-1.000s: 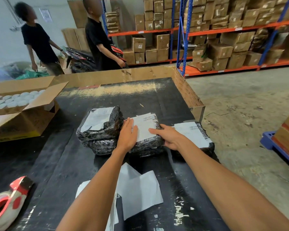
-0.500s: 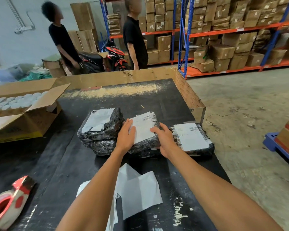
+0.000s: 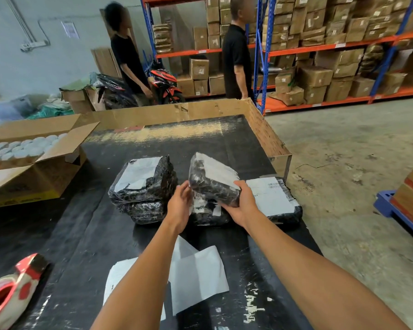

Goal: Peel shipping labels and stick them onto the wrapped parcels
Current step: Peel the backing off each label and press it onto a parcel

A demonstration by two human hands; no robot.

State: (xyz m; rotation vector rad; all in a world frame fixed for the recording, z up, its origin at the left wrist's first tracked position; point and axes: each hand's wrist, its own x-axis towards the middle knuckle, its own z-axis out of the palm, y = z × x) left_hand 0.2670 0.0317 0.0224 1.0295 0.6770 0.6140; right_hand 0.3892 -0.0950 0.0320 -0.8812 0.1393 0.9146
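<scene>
Both hands are on the middle parcel [image 3: 212, 181], tilted up off the black table [image 3: 100, 234]: right hand [image 3: 242, 206] grips its near right corner, thumb on the white label [image 3: 215, 170]; left hand [image 3: 180, 204] is open, fingers against its left side. It hangs over another parcel [image 3: 206, 211], between the left stack [image 3: 143, 184] and the labelled right parcel [image 3: 277, 201]. Loose sheets [image 3: 198, 275] lie near

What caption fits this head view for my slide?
Both hands, left hand and right hand, tilt a labelled black parcel up from the packing table.
</scene>
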